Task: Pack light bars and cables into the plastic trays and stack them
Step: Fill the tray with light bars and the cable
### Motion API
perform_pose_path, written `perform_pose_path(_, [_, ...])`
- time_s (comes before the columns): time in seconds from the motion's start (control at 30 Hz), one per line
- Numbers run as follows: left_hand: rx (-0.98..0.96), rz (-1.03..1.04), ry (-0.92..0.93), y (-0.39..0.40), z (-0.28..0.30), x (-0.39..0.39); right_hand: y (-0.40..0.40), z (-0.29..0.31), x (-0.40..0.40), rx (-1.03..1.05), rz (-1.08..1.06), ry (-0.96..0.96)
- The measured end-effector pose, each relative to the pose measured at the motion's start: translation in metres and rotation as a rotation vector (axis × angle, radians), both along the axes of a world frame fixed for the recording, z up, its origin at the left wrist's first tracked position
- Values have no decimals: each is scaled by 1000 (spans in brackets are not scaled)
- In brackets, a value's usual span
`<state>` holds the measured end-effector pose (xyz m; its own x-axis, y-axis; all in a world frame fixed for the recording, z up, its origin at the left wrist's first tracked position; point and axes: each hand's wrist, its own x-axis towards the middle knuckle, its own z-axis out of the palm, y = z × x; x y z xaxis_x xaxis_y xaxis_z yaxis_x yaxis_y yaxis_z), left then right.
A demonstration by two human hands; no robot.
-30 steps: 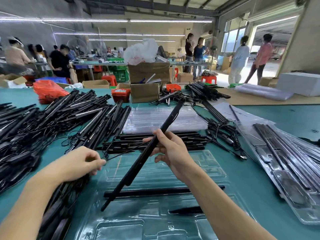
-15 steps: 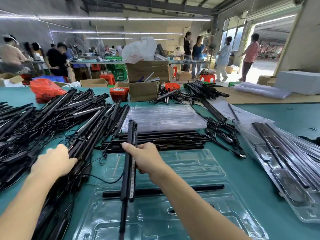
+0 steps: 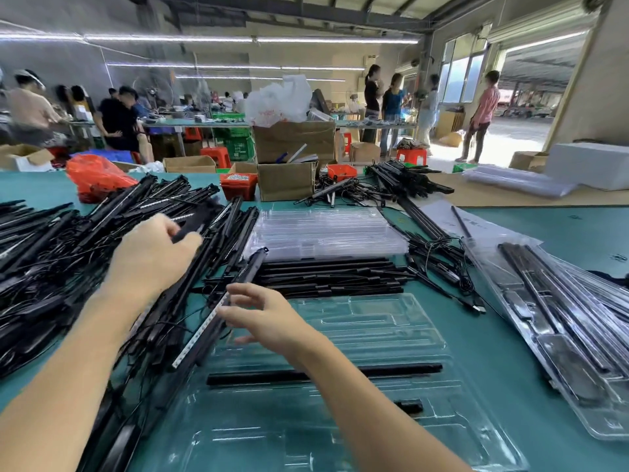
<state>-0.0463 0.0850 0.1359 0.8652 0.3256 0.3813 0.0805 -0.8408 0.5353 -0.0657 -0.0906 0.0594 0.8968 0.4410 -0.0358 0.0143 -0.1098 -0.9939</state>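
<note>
**Now: one bar pinched, one bar under the fingers**

Here, left hand curled round the end of a black light bar, pinching it between thumb and fingers above the heap of bars and cables. Just right of and below that grip, right hand with fingers spread and relaxed, fingertips against a second light bar, tilted, LED strip facing up. Under the right wrist, clear plastic tray, one black bar lying across it. Beyond the right hand, a row of black bars, then a stack of empty trays. Far right of both grips, packed trays.
</note>
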Motion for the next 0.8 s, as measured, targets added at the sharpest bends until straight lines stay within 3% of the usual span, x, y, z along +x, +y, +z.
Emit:
perform_pose_path(0.1, [43,-85,-18,-31,18,-9,-11,-6,1,-32,19,17])
perform_pose_path(0.2, [270,-119,-13,-62,25,-19,-14,-15,2,-59,40,-3])
perform_pose_path(0.4, [546,-279,218,-132,6,-30,3,-22,0,-176,58,-161])
perform_pose_path(0.47, [546,-321,252,-141,-1,-28,2,-23,3,-207,25,-148])
perform_pose_path(0.53, [499,-336,292,-140,-3,-22,-4,-27,6,-265,-20,-262])
perform_pose_path(0.63, [288,-359,382,-123,0,-7,-8,-32,3,-140,-55,-363])
perform_pose_path(0.73, [99,-363,391,-105,2,6,-9,-23,-3,158,-88,-119])
perform_pose_path(0.8, [113,-307,333,-96,4,11,-13,-15,-2,353,-80,95])
